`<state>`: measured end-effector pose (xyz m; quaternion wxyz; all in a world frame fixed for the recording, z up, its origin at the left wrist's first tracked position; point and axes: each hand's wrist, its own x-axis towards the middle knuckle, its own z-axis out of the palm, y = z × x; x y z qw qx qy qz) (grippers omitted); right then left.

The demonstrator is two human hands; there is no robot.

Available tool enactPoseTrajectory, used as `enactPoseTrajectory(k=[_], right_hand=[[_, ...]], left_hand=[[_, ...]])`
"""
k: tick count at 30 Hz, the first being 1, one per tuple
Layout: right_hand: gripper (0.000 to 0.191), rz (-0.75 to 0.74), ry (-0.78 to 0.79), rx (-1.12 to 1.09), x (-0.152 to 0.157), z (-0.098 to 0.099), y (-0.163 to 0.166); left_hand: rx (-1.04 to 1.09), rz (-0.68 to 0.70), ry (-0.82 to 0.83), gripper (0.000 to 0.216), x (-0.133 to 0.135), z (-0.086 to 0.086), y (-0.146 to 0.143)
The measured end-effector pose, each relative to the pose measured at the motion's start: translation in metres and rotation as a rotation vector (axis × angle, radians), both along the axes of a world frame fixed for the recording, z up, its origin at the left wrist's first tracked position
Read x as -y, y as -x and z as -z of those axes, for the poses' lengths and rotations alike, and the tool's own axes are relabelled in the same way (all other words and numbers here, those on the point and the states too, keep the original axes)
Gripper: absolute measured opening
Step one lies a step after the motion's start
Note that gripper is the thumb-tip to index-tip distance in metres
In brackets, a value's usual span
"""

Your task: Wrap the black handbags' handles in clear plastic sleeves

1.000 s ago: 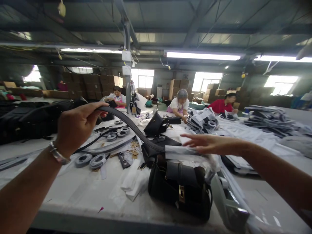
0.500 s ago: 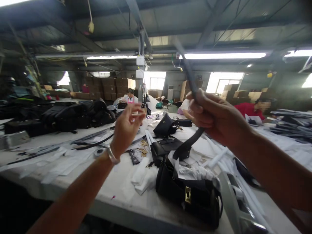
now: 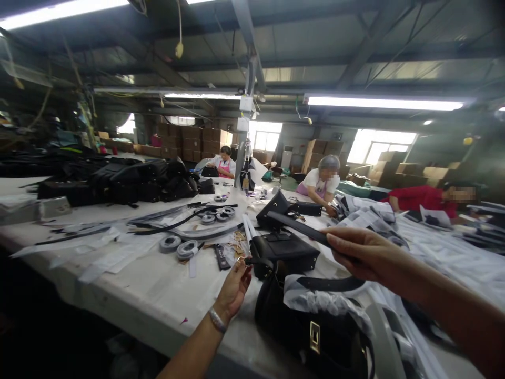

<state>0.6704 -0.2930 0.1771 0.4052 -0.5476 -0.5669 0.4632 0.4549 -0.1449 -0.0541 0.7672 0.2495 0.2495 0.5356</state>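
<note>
A black handbag with a gold turn-lock lies at the table's front edge, white wrapping paper bunched over its top. My right hand pinches a long black strap, whose free end points left above another black bag. The strap loops back below that hand toward the handbag. At the handbag's left side, my left hand is closed on a small metal buckle at the end of a short black tab. The strap's tip and the buckle are apart.
Rolls of grey strapping, loose black straps and a pile of black bags lie to the left. White-wrapped pieces cover the right side. Co-workers sit or lean across the table. A metal post rises behind.
My left hand has come down from the air to the buckle beside the handbag. The right hand has lowered the strap from upright to nearly level. The view has shifted left.
</note>
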Motion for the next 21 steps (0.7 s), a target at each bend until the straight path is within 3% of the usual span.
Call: enactPoseTrajectory(k=[6, 11, 16, 21], right_hand=[[0.044, -0.041, 0.051, -0.008, -0.015, 0.040, 0.001], [0.047, -0.023, 0.114, -0.006, -0.027, 0.072, -0.001], [0.048, 0.043, 0.145, -0.041, -0.036, 0.095, -0.013], [0.049, 0.016, 0.130, -0.060, -0.041, 0.101, -0.017]], left_hand=[[-0.016, -0.024, -0.321, 0.039, -0.011, -0.036, 0.006], [-0.082, 0.053, -0.502, 0.040, -0.008, -0.069, -0.005], [-0.195, 0.087, -0.617, 0.040, -0.003, -0.075, -0.011], [-0.221, 0.107, -0.638, 0.045, 0.000, -0.074, -0.012]])
